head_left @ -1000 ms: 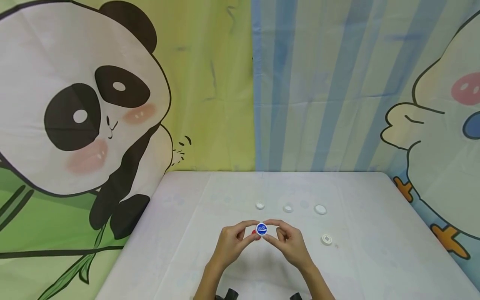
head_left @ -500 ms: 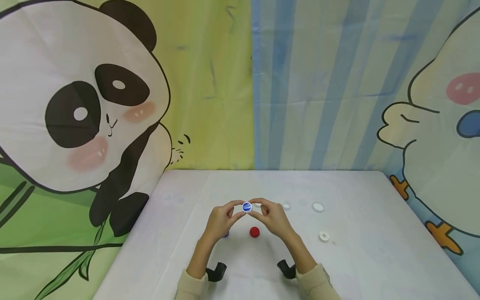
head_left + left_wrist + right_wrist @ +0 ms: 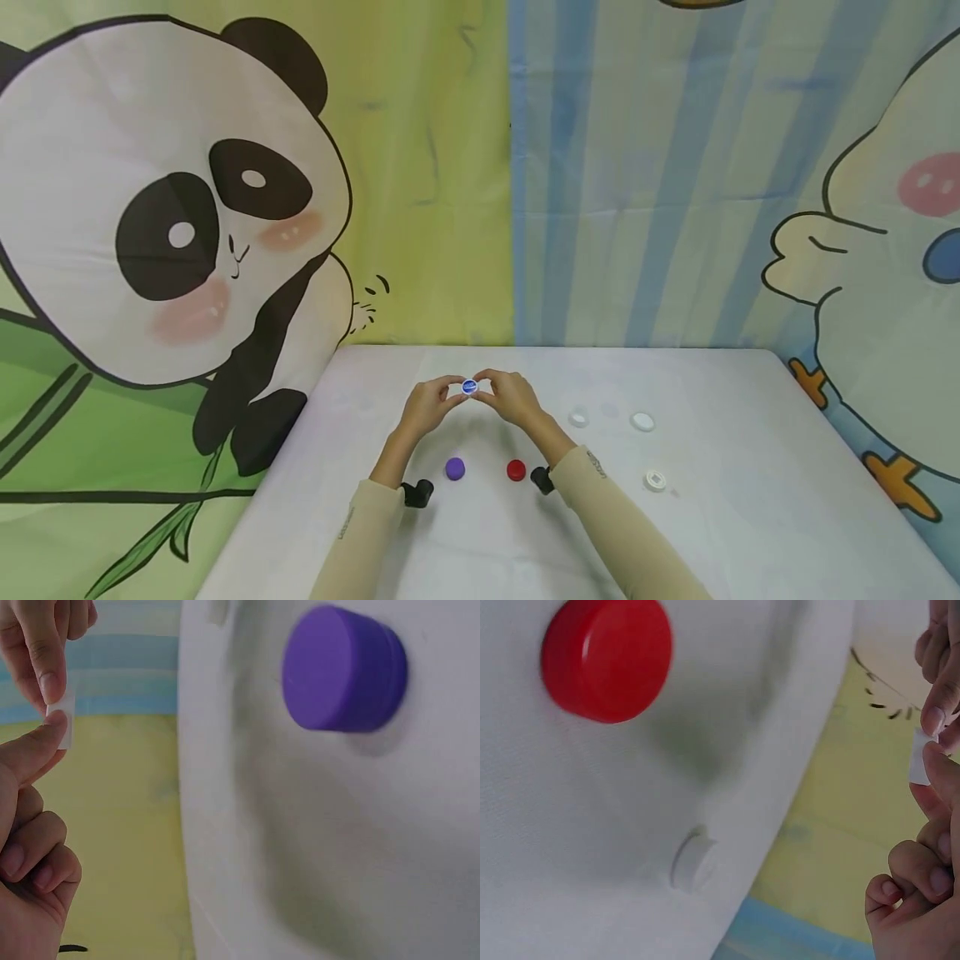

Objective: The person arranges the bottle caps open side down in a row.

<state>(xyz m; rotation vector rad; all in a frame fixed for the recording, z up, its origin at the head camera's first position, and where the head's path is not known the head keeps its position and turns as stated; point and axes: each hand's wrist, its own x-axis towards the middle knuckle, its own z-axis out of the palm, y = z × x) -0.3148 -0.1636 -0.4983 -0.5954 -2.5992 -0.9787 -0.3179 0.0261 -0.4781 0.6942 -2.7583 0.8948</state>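
Left hand (image 3: 427,406) and right hand (image 3: 514,397) pinch a blue-and-white cap (image 3: 469,387) near mid-frame; purple cap (image 3: 455,469) and red cap (image 3: 516,471) sit lower center.

The blue-topped white cap (image 3: 469,387) looks like smooth plastic, the purple cap (image 3: 337,671) like matt plastic, the red cap (image 3: 611,664) glossy plastic, the table (image 3: 510,558) matt and faintly grained, the backdrop (image 3: 435,250) creased cloth.

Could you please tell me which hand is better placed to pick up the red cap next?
Probably the right hand: the red cap lies closer to it than to the left hand. Both pinch the blue-faced cap, so the right must first let go.
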